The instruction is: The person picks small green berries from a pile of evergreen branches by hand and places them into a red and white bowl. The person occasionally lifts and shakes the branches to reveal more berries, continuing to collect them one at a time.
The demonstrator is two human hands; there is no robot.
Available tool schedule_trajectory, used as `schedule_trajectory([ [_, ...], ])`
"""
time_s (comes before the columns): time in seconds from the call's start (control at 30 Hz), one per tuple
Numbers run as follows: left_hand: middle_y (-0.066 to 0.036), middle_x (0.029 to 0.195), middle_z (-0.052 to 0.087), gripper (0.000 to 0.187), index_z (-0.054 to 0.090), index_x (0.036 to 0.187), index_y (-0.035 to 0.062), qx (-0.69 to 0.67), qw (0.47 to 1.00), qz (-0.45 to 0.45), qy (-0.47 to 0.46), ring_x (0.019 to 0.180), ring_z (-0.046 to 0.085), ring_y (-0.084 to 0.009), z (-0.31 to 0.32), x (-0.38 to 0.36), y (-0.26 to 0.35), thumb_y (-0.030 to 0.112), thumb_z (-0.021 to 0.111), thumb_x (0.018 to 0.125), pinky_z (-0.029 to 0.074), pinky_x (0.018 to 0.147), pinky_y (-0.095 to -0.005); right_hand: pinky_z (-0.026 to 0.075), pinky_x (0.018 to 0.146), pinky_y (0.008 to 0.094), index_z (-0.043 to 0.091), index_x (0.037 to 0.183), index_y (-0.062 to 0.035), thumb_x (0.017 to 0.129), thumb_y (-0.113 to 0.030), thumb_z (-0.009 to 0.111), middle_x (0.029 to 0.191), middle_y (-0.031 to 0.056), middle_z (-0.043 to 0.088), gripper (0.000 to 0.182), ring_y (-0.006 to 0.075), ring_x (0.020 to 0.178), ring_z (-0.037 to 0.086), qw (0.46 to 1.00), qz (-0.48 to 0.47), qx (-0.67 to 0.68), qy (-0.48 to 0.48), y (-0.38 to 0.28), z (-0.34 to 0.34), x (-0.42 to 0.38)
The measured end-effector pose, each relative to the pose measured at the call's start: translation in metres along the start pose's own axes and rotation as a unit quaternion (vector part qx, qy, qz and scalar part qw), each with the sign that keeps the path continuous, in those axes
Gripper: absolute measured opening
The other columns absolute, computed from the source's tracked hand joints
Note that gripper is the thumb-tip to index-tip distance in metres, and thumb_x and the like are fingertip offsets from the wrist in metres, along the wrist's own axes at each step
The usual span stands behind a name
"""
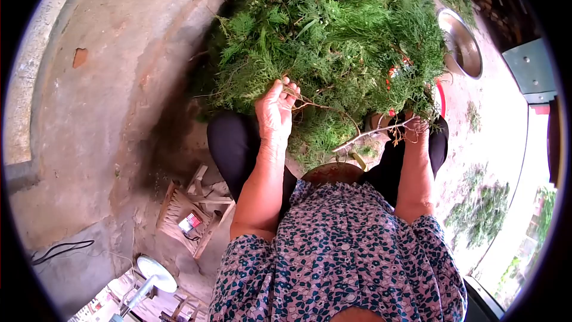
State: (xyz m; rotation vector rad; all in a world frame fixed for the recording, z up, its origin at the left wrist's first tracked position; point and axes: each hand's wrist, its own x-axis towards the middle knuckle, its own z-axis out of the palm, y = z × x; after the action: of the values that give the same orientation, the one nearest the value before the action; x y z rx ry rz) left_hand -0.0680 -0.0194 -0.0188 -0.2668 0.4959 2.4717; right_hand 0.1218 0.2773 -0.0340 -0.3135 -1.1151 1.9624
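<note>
A large heap of green conifer foliage [333, 30] fills the top middle of the head view, in front of my knees. At its near left edge my left hand [277, 107] is closed, palm up, with its fingers curled on a thin brown twig [313, 105]. My right hand [416, 128] is at the heap's near right edge, fingers curled around the end of a bare forked branch [369, 133]. That branch slants down to the left above my lap. Leaves partly cover the right fingers.
A metal basin [460, 43] stands right of the heap. Loose green sprigs [485, 206] lie on the floor at right. At lower left are a wooden stool [205, 226] with a small red-and-white packet [189, 223] and a white fan [157, 274]. A wall [89, 101] rises at left.
</note>
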Motion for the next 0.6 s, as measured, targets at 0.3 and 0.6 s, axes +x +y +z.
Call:
schedule_trajectory([
  [0.3, -0.016, 0.096, 0.058, 0.028, 0.050, 0.108, -0.0043, 0.042, 0.993, 0.113, 0.009, 0.081, 0.059, -0.0275, 0.019, -0.005, 0.018, 0.013, 0.054, 0.085, 0.051, 0.075, -0.0433, 0.047, 0.086, 0.0358, 0.045, 0.121, -0.0047, 0.074, -0.025, 0.069, 0.117, 0.0097, 0.052, 0.056, 0.0224, 0.103, 0.053, 0.988, -0.063, -0.083, -0.113, -0.007, -0.007, 0.001],
  [0.6, -0.011, 0.091, 0.059, 0.031, 0.050, 0.103, -0.0026, 0.115, 0.981, 0.134, 0.087, 0.082, 0.059, -0.0210, 0.023, -0.012, 0.021, -0.005, 0.060, 0.075, 0.054, 0.073, -0.0422, 0.051, 0.076, 0.0355, 0.056, 0.100, -0.0011, 0.083, -0.017, 0.051, 0.097, 0.0114, 0.061, 0.024, 0.0228, 0.083, 0.060, 0.982, 0.154, 0.104, -0.012, 0.007, 0.044, 0.000],
])
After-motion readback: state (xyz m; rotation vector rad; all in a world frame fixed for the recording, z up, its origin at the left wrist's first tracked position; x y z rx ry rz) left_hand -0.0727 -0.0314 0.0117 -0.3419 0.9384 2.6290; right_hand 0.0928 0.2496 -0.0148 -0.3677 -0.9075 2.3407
